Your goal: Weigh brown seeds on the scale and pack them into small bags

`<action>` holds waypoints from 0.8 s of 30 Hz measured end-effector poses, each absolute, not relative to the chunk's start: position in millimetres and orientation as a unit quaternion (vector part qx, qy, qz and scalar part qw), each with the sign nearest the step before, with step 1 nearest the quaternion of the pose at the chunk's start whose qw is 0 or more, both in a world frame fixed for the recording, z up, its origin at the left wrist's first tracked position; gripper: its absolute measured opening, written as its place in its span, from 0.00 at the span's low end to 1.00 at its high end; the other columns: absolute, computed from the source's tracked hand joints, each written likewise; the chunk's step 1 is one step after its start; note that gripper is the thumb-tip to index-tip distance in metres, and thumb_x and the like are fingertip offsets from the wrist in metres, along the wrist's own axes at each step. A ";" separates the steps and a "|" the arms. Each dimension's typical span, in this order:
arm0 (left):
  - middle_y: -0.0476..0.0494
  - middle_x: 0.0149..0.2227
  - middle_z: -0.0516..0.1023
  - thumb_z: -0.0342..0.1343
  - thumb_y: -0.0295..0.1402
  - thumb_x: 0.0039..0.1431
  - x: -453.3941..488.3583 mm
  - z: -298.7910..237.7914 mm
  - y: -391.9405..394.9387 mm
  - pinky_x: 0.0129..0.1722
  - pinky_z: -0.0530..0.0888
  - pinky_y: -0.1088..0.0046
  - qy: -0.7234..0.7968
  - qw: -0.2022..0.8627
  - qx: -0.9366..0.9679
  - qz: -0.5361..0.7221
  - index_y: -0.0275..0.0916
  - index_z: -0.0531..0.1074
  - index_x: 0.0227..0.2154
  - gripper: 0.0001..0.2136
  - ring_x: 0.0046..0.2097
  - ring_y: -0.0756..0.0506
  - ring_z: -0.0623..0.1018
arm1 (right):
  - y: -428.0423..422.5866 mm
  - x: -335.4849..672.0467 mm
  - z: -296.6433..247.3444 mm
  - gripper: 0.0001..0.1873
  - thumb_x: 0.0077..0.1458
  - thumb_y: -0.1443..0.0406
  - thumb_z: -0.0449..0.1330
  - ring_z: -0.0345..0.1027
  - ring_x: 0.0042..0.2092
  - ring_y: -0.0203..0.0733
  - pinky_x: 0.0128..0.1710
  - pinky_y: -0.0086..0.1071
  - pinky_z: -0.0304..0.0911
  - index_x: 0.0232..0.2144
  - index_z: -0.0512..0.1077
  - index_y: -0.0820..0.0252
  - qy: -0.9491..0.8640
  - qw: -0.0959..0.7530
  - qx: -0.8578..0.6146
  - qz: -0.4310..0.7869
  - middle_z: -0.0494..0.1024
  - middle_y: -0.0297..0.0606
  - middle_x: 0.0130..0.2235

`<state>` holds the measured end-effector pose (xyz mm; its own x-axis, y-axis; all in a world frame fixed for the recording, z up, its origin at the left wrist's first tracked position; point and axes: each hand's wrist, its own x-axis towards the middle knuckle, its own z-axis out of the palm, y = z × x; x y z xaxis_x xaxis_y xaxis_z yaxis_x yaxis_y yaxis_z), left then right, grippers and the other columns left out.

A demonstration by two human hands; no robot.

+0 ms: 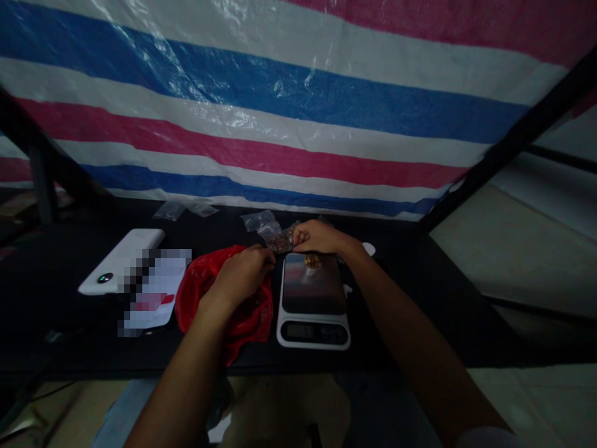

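Note:
My left hand (243, 274) and my right hand (318, 237) both pinch a small clear plastic bag (281, 239) with brownish pieces inside, held just above the far edge of a kitchen scale (313, 308). Each hand's fingers are closed on one end of the bag. A small round golden object (312, 261) lies on the scale's platform. Under my left wrist lies a crumpled red plastic bag (205, 292) on the black table (420, 298).
A white power bank (120, 259) with a green light and a white paper (156, 292) lie left of the red bag. Several empty clear bags (258, 219) are scattered near the striped tarp (289, 106). A black frame bar (513, 140) slants at the right.

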<state>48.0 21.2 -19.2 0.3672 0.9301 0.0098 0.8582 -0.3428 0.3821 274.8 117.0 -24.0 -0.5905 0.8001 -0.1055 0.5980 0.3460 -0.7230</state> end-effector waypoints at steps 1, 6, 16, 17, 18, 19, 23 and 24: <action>0.40 0.49 0.81 0.49 0.32 0.67 47.8 -19.0 21.2 0.43 0.74 0.69 0.552 0.162 0.810 0.113 0.42 0.78 0.44 0.12 0.47 0.40 0.82 | 117.9 273.2 -24.6 0.06 0.50 0.69 0.67 0.74 0.32 0.36 0.32 0.27 0.64 0.34 0.78 0.63 -0.811 0.149 -0.432 0.365 0.81 0.35 0.30; 0.38 0.46 0.83 0.47 0.30 0.68 46.5 -18.6 21.2 0.43 0.74 0.68 0.565 0.173 0.801 0.100 0.41 0.78 0.44 0.13 0.48 0.38 0.82 | 120.3 262.2 -23.0 0.08 0.53 0.71 0.65 0.75 0.34 0.37 0.33 0.27 0.63 0.36 0.81 0.62 -0.840 0.120 -0.426 0.314 0.83 0.37 0.34; 0.43 0.45 0.82 0.52 0.30 0.67 58.2 -11.8 20.9 0.49 0.72 0.69 0.443 0.233 0.811 0.301 0.41 0.77 0.39 0.08 0.47 0.43 0.80 | 87.7 295.2 5.5 0.07 0.55 0.66 0.63 0.77 0.40 0.43 0.41 0.34 0.69 0.36 0.81 0.62 -0.790 0.246 -0.437 0.353 0.84 0.40 0.38; 0.43 0.44 0.82 0.52 0.31 0.67 62.4 -9.5 19.3 0.49 0.73 0.69 0.427 0.239 0.810 0.324 0.41 0.77 0.39 0.08 0.47 0.43 0.80 | 78.0 301.3 11.4 0.08 0.55 0.65 0.64 0.77 0.40 0.43 0.41 0.34 0.69 0.36 0.81 0.62 -0.774 0.264 -0.450 0.359 0.84 0.40 0.38; 0.44 0.44 0.82 0.52 0.31 0.67 66.9 -7.4 17.5 0.49 0.73 0.68 0.413 0.244 0.808 0.341 0.41 0.78 0.40 0.08 0.47 0.44 0.80 | 67.9 306.2 17.1 0.09 0.54 0.64 0.65 0.77 0.39 0.43 0.41 0.34 0.69 0.36 0.80 0.62 -0.759 0.278 -0.459 0.370 0.84 0.40 0.38; 0.44 0.44 0.82 0.53 0.32 0.67 71.5 -5.7 15.7 0.50 0.73 0.68 0.404 0.247 0.806 0.354 0.41 0.78 0.40 0.08 0.47 0.44 0.80 | 57.8 309.8 22.4 0.09 0.52 0.63 0.66 0.77 0.39 0.43 0.41 0.34 0.69 0.37 0.80 0.62 -0.746 0.287 -0.464 0.383 0.84 0.40 0.37; 0.46 0.44 0.83 0.55 0.32 0.66 86.1 -3.4 10.8 0.48 0.74 0.67 0.418 0.232 0.799 0.365 0.41 0.79 0.41 0.07 0.48 0.42 0.81 | 27.6 312.2 35.5 0.09 0.52 0.62 0.67 0.76 0.38 0.43 0.39 0.35 0.69 0.34 0.80 0.61 -0.737 0.274 -0.469 0.402 0.83 0.39 0.35; 0.46 0.45 0.83 0.56 0.33 0.66 88.4 -3.8 10.3 0.48 0.74 0.66 0.431 0.224 0.795 0.364 0.42 0.78 0.42 0.07 0.48 0.42 0.81 | 23.4 311.2 36.8 0.09 0.52 0.61 0.66 0.76 0.38 0.43 0.39 0.35 0.69 0.34 0.81 0.61 -0.742 0.267 -0.468 0.399 0.83 0.39 0.35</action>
<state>88.4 10.3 -3.8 0.3646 0.8478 0.3851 0.5211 -0.5285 0.6701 311.2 23.4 36.8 -0.4189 0.9077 0.0230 0.4816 0.2436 -0.8419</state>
